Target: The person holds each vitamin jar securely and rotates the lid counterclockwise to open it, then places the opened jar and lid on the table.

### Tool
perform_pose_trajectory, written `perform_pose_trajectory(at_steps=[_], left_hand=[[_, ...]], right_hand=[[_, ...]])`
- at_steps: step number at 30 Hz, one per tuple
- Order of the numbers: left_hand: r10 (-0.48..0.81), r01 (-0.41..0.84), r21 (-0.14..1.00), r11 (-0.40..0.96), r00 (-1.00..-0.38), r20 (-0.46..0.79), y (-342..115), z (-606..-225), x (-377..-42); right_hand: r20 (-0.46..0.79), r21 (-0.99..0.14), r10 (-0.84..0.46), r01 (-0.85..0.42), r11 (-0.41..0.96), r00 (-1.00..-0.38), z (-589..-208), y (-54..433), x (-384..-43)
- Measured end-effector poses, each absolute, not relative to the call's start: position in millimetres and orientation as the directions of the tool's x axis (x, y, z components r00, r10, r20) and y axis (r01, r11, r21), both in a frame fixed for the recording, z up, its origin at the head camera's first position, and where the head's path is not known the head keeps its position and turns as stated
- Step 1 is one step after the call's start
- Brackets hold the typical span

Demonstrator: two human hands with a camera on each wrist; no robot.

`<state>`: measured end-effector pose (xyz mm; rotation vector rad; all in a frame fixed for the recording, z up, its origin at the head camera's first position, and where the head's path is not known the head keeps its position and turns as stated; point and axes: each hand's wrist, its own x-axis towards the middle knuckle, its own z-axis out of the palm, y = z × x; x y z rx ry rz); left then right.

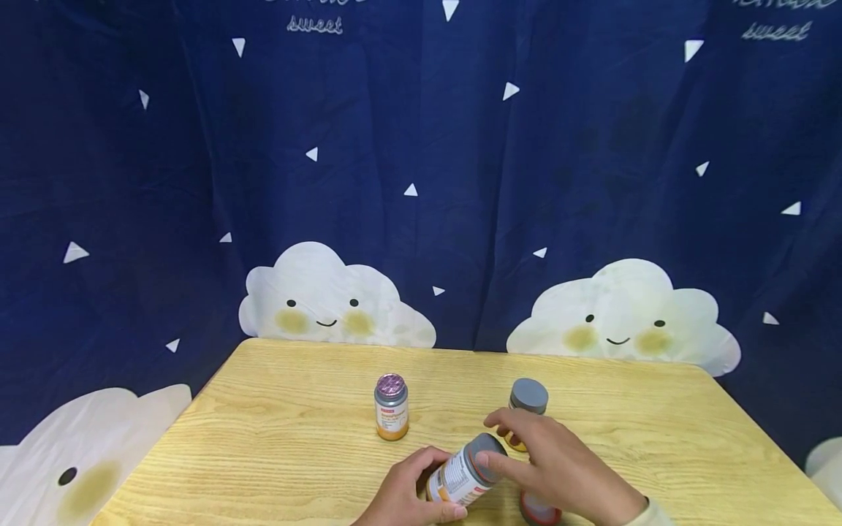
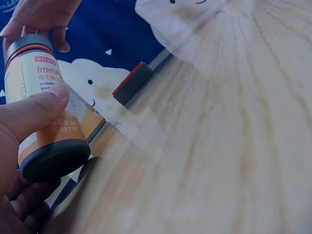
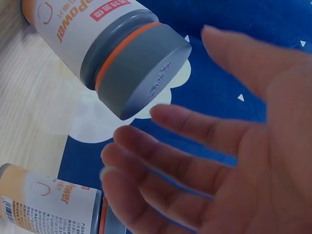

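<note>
A tilted supplement bottle [image 1: 455,482] with a white and orange label and a grey cap [image 3: 146,68] is held by my left hand [image 1: 411,491]. The thumb lies across its label in the left wrist view. My right hand [image 1: 559,462] hovers beside the cap. Its fingers are spread and slightly bent, apart from the cap in the right wrist view, with nothing in them. Behind that hand stands a second capped bottle [image 1: 529,395], partly hidden. To the left, an uncapped bottle [image 1: 392,416] stands upright with a shiny purplish seal on its mouth.
A loose grey cap [image 2: 135,84] with an orange-red rim lies on the wooden table [image 1: 276,424], partly under my right hand in the head view. A dark blue curtain [image 1: 421,146] with clouds and triangles hangs behind the table's far edge.
</note>
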<state>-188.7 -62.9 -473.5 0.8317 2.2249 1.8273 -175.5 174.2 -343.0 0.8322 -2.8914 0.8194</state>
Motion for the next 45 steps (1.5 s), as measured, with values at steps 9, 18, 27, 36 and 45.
perform_pose_trajectory(at_steps=[9, 18, 27, 36, 45], left_hand=[[0.507, 0.295, 0.952, 0.082, -0.835, 0.215, -62, -472, -188], [0.493, 0.308, 0.946, 0.104, -0.842, 0.220, -60, -472, -187], [0.507, 0.306, 0.948, 0.089, -0.833, 0.221, -61, -472, -187], [0.485, 0.345, 0.929, 0.138, -0.841, 0.240, -62, -472, -186], [0.482, 0.361, 0.926, 0.109, -0.834, 0.268, -61, -474, -186]], right_hand=[[0.190, -0.440, -0.377, -0.422, 0.793, -0.906, -347, 168, -176], [0.170, -0.476, -0.389, -0.421, 0.772, -0.905, -350, 168, -177], [0.131, -0.536, -0.462, -0.455, 0.711, -0.877, -349, 170, -179], [0.181, -0.538, -0.566, -0.563, 0.628, -0.804, -349, 175, -178], [0.152, -0.552, -0.630, -0.594, 0.585, -0.761, -345, 180, -178]])
